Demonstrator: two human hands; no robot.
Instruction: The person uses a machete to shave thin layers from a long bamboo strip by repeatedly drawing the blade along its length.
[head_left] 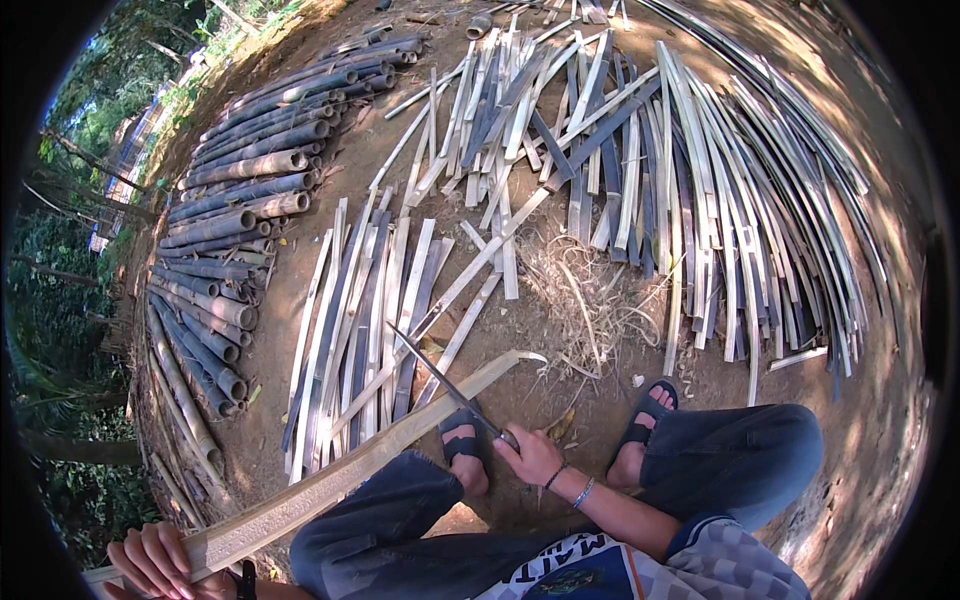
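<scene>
Left hand [160,562] closed around the near end of a split bamboo slat [350,468] that runs up and rightward. Right hand [530,457] clenched on a knife [445,378], its blade resting against the slat.

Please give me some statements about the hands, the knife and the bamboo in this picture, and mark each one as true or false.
1. The right hand holds a long knife. True.
2. The left hand is empty. False: it grips the near end of a long split bamboo strip.
3. Round bamboo poles lie stacked at the left. True.
4. The person is barefoot. False: dark sandals are on the feet.
5. The knife blade lies across the held strip. True.
</scene>
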